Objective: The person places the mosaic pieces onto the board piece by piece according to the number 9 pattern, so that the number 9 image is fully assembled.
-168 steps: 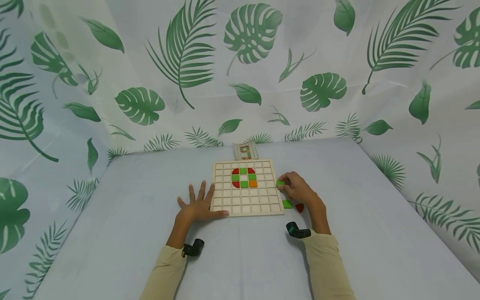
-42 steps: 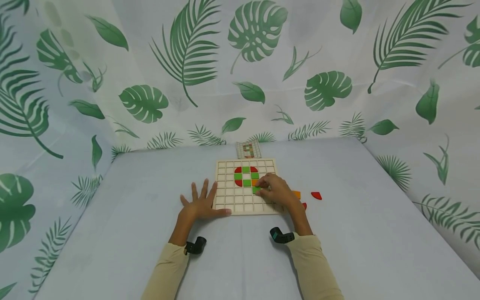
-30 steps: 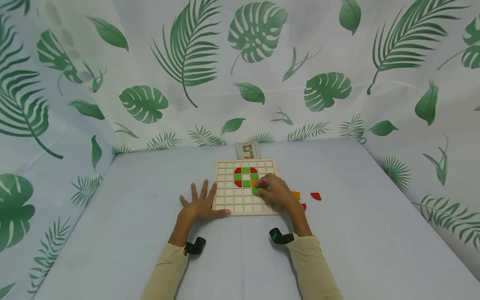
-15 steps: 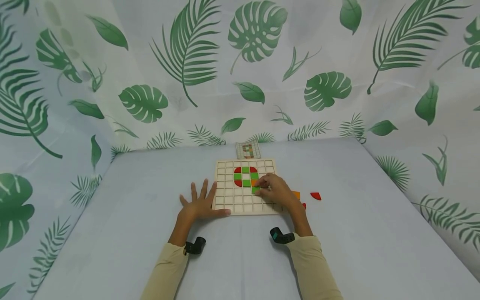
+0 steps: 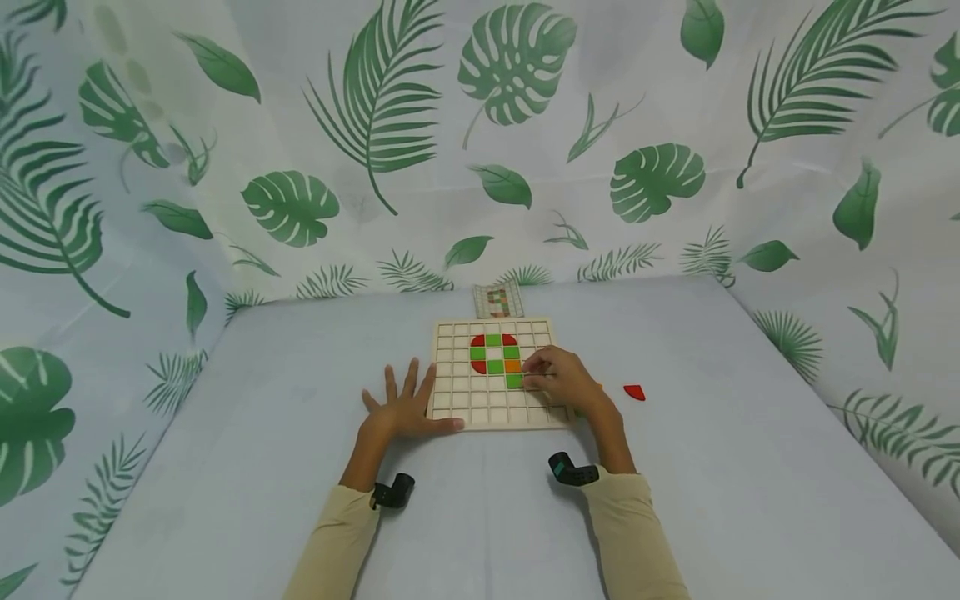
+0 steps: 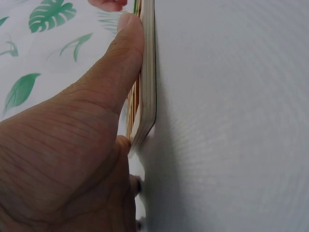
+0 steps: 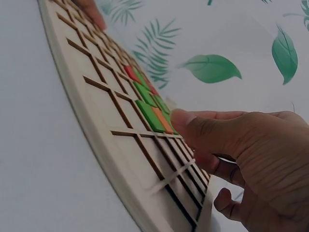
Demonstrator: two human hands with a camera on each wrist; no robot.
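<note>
A pale wooden grid board (image 5: 468, 400) lies flat on the table, with red, green and orange tiles in a ring in its cells. My left hand (image 5: 401, 412) is spread at the board's left front corner, thumb along the front edge; the left wrist view shows the thumb (image 6: 120, 53) lying over the rim. Over the board's right side is my right hand (image 5: 566, 379), its fingertips just right of a green tile (image 5: 514, 381) seated below an orange tile (image 5: 512, 366). In the right wrist view the thumb (image 7: 207, 128) and fingers are loosely bent, with nothing visible between them.
Behind the board a pattern card (image 5: 498, 300) shows a similar coloured figure. A loose red quarter-round piece (image 5: 634, 392) lies to the right of my right hand. Other loose pieces are mostly hidden by that hand and wrist. Leaf-printed cloth (image 5: 360, 167) stands behind the table.
Over several seconds my right hand brought a green tile from the right onto the board, below the orange one. Now its fingers have let go and drawn slightly right. The left hand stayed put.
</note>
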